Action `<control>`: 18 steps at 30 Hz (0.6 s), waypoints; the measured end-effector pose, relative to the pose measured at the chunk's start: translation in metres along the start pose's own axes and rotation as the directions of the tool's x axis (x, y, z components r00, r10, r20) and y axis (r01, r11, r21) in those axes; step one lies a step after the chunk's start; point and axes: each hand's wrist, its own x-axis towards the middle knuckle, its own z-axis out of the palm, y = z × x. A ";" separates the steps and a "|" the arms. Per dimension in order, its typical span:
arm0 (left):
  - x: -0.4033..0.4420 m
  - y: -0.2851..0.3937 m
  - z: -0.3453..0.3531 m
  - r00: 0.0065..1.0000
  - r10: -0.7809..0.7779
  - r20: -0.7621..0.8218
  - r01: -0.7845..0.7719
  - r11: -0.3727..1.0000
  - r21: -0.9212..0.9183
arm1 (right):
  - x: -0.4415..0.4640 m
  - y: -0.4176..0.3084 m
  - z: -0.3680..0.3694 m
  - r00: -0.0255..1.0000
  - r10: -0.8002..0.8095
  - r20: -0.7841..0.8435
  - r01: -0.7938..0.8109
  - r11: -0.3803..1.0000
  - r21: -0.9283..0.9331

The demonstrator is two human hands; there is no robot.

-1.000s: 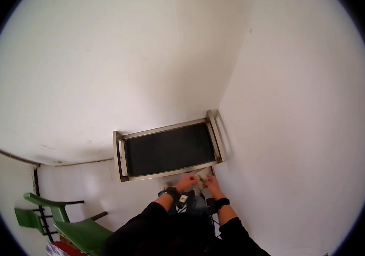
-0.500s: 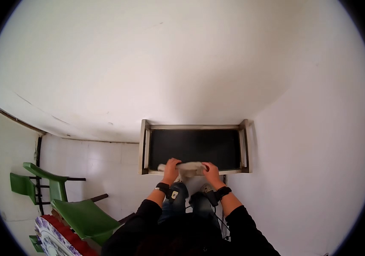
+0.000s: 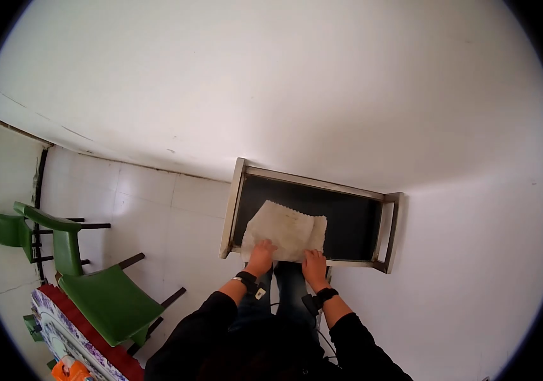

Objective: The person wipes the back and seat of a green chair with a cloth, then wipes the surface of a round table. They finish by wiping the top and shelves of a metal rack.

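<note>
A beige cloth (image 3: 287,225) with a zigzag edge lies spread over the left part of a black tabletop (image 3: 354,219) set in a metal frame. My left hand (image 3: 261,257) is on the cloth's near left part, its fingers bent against the fabric. At the near right corner, my right hand (image 3: 314,265) has its fingers closed over the cloth's edge. Both thumbs are hard to make out. Black bands are strapped around both wrists.
Green chairs (image 3: 109,301) with dark legs stand at the left. Beside them is a table with a patterned top (image 3: 71,340) and red trim, with an orange item (image 3: 71,369) on it. A pale wall (image 3: 322,89) rises behind the metal-framed table.
The cloth went from bunched between my hands to spread out on the black top. My hands came closer together. The view has turned, so the framed table now appears tilted.
</note>
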 end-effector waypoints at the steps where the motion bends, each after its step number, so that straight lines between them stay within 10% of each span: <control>1: 0.002 0.004 0.002 1.000 -0.009 0.001 0.009 1.000 -0.006 | 0.001 0.000 0.003 1.000 0.024 0.012 -0.024 1.000 0.000; 18: 0.055 -0.025 -0.016 0.991 -0.081 0.105 0.034 0.919 0.392 | 0.092 -0.033 0.027 0.987 -0.150 0.052 0.151 0.989 -0.010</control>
